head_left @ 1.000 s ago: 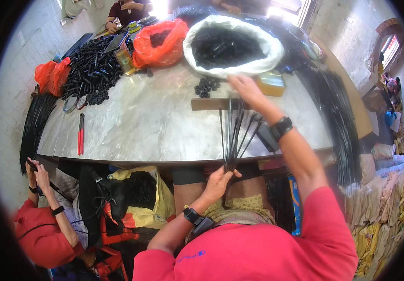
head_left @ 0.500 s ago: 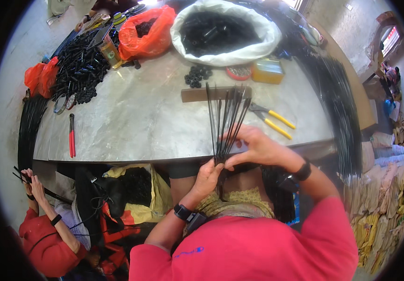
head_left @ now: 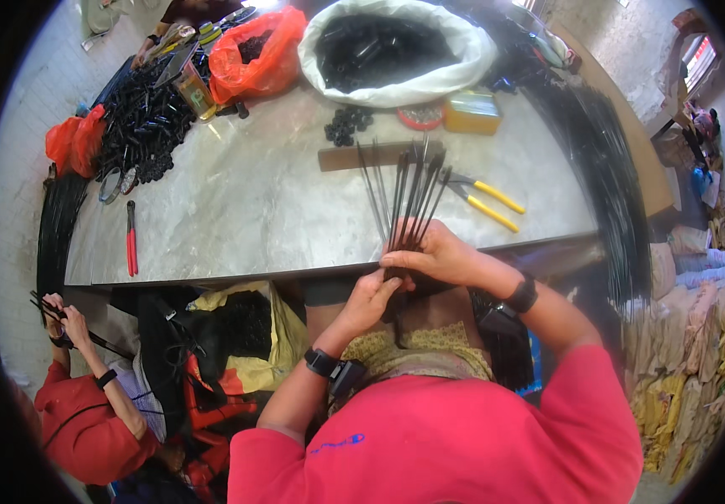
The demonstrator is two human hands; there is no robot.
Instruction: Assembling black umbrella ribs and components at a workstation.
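Note:
Just in front of the table's near edge, both my hands hold a fanned bundle of thin black rods (head_left: pixel 413 197). My left hand (head_left: pixel 367 301) is closed around the lower part of the bundle, close to my lap. Higher up, my right hand (head_left: pixel 436 254) has its fingers wrapped about the rods where they start to spread. The upper ends stand apart and reach over the tabletop toward a brown wooden bar (head_left: pixel 358 157). Yellow-handled pliers (head_left: pixel 490 204) lie to the right of the rods. My fingers hide the bundle's middle.
On the grey table (head_left: pixel 236 202) are red-handled pliers (head_left: pixel 131 239), a white sack (head_left: pixel 472 71) of black parts, a red bag (head_left: pixel 270 71) and a yellow block (head_left: pixel 473 113). Long black rods (head_left: pixel 606 168) drape over the right edge. A co-worker (head_left: pixel 98 420) holds black rods at lower left.
My right hand has closed from a spread position onto the rods, and both hands have shifted slightly up. The rods have bunched and tilted differently.

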